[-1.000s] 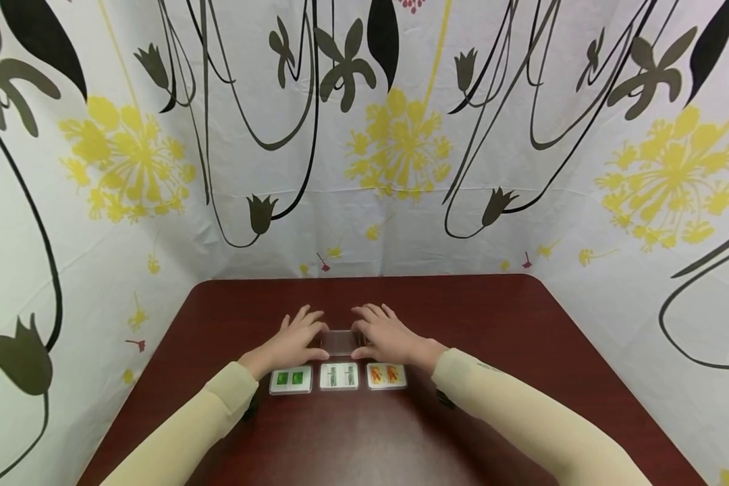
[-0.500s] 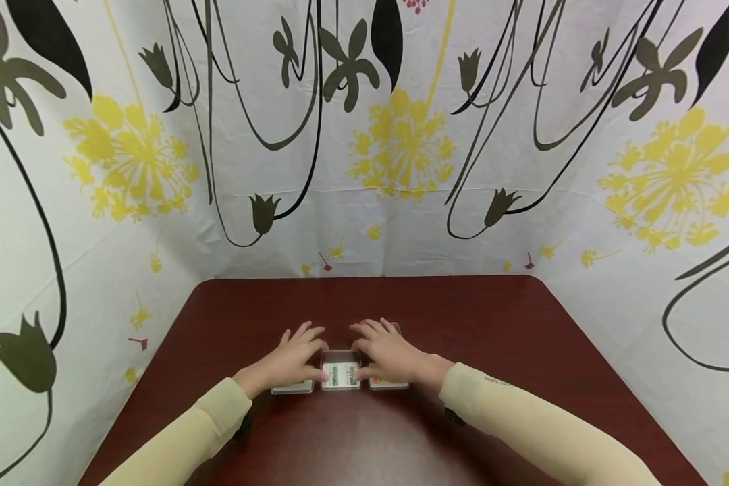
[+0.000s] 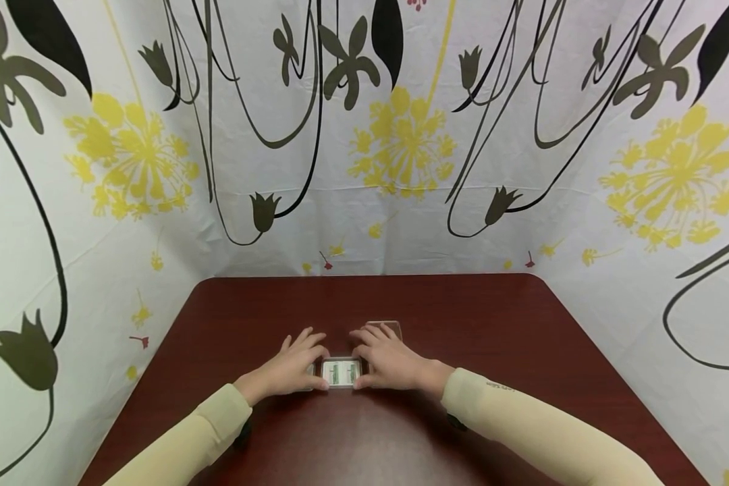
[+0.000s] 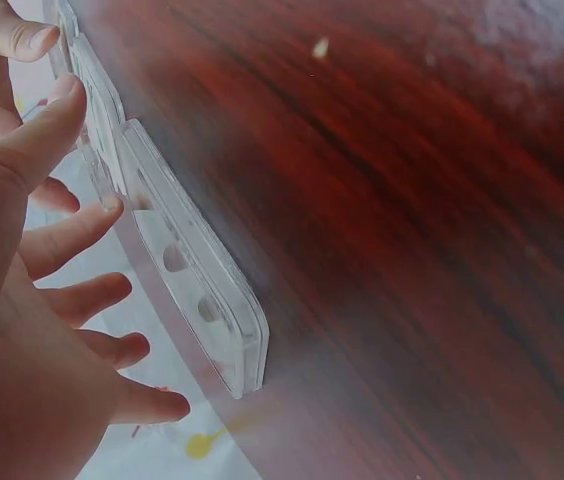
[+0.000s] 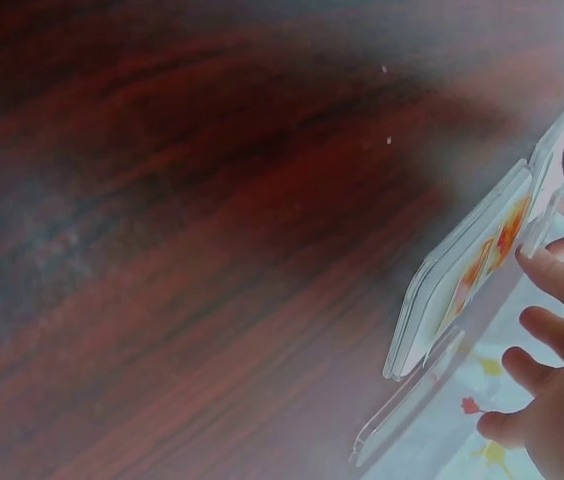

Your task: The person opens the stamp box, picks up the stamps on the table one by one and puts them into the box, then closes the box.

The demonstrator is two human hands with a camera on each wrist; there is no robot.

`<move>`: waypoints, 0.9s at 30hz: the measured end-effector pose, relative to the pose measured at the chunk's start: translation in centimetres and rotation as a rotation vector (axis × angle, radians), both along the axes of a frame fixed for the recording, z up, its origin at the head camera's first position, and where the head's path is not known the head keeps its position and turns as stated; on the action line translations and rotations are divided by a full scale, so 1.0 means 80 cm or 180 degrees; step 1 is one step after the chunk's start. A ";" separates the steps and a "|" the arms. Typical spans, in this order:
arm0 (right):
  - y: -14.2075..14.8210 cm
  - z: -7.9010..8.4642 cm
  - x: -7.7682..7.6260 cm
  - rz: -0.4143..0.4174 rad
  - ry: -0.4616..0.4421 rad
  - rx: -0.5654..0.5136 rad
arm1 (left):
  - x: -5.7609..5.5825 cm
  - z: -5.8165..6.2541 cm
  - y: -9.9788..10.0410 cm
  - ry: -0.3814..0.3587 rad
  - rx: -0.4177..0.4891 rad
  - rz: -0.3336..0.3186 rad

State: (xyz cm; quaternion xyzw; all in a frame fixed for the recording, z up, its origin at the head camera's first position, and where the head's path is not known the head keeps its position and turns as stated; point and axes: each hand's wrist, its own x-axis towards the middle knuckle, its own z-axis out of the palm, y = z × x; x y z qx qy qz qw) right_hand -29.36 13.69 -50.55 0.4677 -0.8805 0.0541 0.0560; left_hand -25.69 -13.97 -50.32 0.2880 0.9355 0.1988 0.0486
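A flat clear plastic case with a white insert and two green-grey prints lies between my hands. A clear plastic lid now sits over it; whether it is fully seated I cannot tell. My left hand pinches the lid's left edge between thumb and forefinger, other fingers spread. From the other side my right hand grips the right edge likewise. A second case shows beside the left hand in the left wrist view. Under the right hand is a case with orange pictures, hidden in the head view.
Another clear lid lies flat on the dark red table, just beyond the right hand's fingers. A patterned cloth hangs behind the table and at both sides.
Both hands have drawn the clear lid toward me, from beyond the row of cases onto the middle one. The hands now cover the outer cases, and the loose lid behind has come into sight.
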 end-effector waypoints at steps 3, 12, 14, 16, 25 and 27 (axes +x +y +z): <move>0.000 0.000 0.002 -0.0008 -0.0028 -0.0006 | 0.001 0.000 0.000 -0.0007 0.0010 -0.0007; -0.001 -0.002 0.004 -0.0006 -0.0022 -0.0026 | 0.006 0.001 0.001 -0.0030 0.0021 0.0006; 0.000 -0.002 0.004 -0.0007 -0.0014 -0.0031 | 0.006 0.001 0.001 -0.0021 0.0039 0.0005; 0.000 -0.002 0.004 -0.0009 -0.0019 -0.0035 | 0.006 0.000 0.002 -0.0008 0.0047 0.0002; -0.002 -0.002 0.006 -0.0036 -0.0076 -0.0024 | 0.004 0.000 0.003 -0.0002 -0.0007 0.0031; -0.003 -0.002 0.006 -0.0039 -0.0087 -0.0028 | 0.004 0.001 0.003 -0.0010 -0.0016 0.0035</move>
